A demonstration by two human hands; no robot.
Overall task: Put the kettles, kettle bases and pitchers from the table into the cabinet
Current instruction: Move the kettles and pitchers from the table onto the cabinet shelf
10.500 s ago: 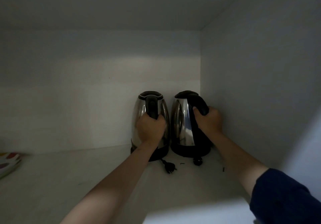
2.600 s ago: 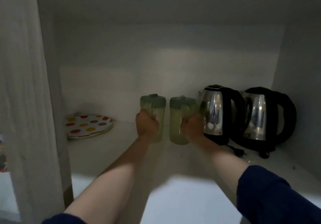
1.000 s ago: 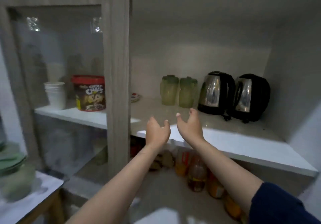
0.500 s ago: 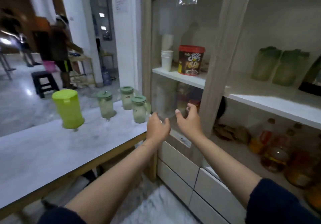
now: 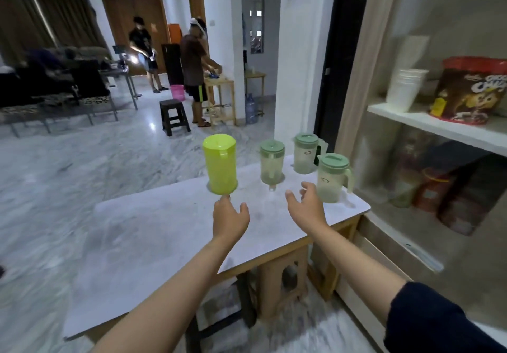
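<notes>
Several pitchers stand at the far end of the white table (image 5: 153,243). A bright yellow-green pitcher (image 5: 220,168) is leftmost. Three pale pitchers with green lids follow: one in the middle (image 5: 272,162), one at the back (image 5: 305,153), and the nearest at the right (image 5: 331,178). My left hand (image 5: 230,218) hovers open just below the yellow-green pitcher, its fingertips close to the base. My right hand (image 5: 306,208) is open too, just left of the nearest lidded pitcher, not touching it. The cabinet (image 5: 428,125) stands at the right.
Behind the cabinet's glass, a stack of white cups (image 5: 406,89) and a cereal tub (image 5: 473,91) sit on a shelf. Two people (image 5: 193,70) stand far across the marble floor by a small wooden stand. A black stool (image 5: 173,117) stands there.
I have turned left from the cabinet, where two pitchers and two kettles now stand, to the table. Both empty hands have moved out toward the pitchers on it.
</notes>
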